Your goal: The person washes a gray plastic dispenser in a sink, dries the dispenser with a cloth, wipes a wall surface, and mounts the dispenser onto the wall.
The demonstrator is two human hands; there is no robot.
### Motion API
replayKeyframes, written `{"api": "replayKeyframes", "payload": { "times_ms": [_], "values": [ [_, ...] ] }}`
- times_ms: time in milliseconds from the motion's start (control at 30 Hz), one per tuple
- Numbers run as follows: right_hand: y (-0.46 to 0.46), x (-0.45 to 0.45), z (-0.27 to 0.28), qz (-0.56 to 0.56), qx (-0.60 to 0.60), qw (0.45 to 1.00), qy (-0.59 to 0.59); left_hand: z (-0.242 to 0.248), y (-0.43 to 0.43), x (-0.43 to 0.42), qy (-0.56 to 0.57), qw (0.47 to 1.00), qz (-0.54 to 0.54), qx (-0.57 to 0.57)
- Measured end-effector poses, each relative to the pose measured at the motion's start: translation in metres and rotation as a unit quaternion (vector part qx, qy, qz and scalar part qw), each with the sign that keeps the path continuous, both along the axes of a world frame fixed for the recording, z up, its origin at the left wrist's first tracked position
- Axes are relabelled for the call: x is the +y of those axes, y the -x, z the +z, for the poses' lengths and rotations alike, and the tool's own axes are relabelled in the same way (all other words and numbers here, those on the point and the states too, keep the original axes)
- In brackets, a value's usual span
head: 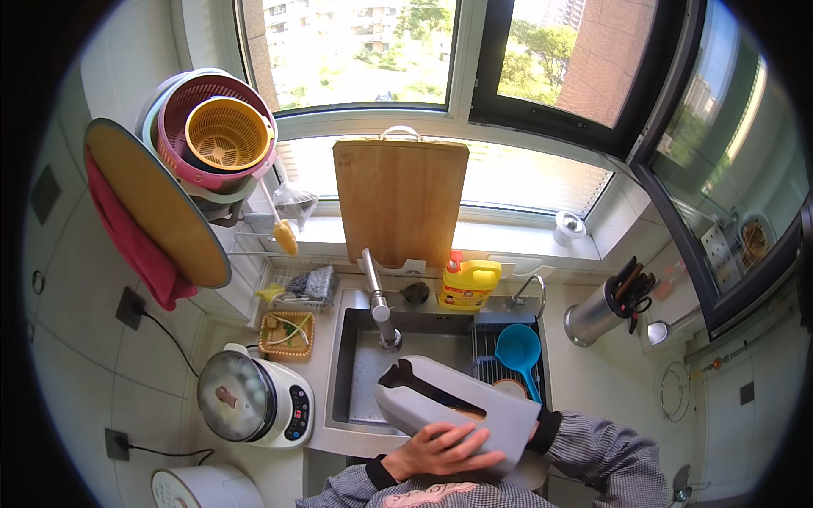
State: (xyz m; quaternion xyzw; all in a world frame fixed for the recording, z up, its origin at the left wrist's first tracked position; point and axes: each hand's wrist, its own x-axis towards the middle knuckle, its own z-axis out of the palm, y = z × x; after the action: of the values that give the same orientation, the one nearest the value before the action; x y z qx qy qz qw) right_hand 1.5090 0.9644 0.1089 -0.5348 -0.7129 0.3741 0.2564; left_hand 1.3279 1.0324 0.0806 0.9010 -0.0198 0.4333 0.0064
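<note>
A light grey plastic box [502,406] with a long slot in its face is held at a tilt over the front edge of the sink [368,424]. Across its near side lies my left hand [448,447], fingers spread over the plastic and gripping it. My right forearm ends in a black cuff at the box's right side; the hand itself is hidden behind the box. Something tan shows through the slot, too little to name. Beyond the box, a blue plastic ladle [517,348] rests on the black drying rack [486,355] at the sink's right.
The faucet [379,305] rises behind the sink, near a yellow detergent jug [470,284] and an upright wooden cutting board [400,197]. Left are an electric cooker [292,406] and a small basket [286,349]. A knife holder [591,317] stands right, below an open window sash [718,254].
</note>
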Motion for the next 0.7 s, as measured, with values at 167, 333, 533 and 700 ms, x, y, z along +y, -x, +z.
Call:
{"api": "replayKeyframes", "payload": {
  "times_ms": [167,333,533,700],
  "values": [
    [0.0,0.025,-0.002,-0.021,0.033,0.999,-0.021,-0.004,-0.004,0.002,-0.007,1.0,-0.007,-0.011],
    [0.006,0.044,-0.01,-0.039,0.05,0.998,-0.026,0.011,-0.015,-0.002,0.039,0.998,-0.056,0.005],
    [-0.008,-0.002,-0.002,0.021,-0.068,0.997,-0.019,-0.006,-0.005,0.014,0.06,0.998,-0.012,0.016],
    [-0.018,-0.02,0.012,0.031,-0.012,0.999,0.004,-0.024,0.004,0.033,-0.006,0.998,0.045,0.05]
  ]
}}
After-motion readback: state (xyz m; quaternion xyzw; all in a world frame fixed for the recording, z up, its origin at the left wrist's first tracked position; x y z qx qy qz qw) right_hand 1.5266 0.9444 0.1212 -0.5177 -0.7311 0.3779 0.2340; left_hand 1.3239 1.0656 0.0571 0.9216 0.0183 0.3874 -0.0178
